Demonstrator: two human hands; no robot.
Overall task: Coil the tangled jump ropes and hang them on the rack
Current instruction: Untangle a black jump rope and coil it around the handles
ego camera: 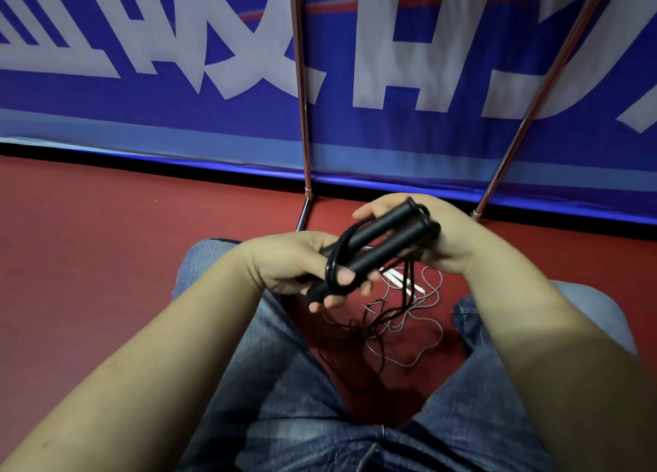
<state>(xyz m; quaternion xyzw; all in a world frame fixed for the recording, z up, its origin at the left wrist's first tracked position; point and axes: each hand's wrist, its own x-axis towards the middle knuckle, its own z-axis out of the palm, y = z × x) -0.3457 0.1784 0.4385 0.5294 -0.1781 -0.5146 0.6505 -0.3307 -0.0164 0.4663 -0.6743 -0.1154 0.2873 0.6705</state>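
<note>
A dark red floor point(106, 244) fills the lower part of the view, smooth and matte, with a faint sheen near the wall. Along the back runs a blue banner point(177, 116) printed with large white characters (cut off at the top edge), a paler blue band across its lower part and a black strip where it meets the floor. Two shiny metal poles stand before it: one upright point(300, 91), one slanting point(540, 91) to the right. The light is even and dim.
</note>
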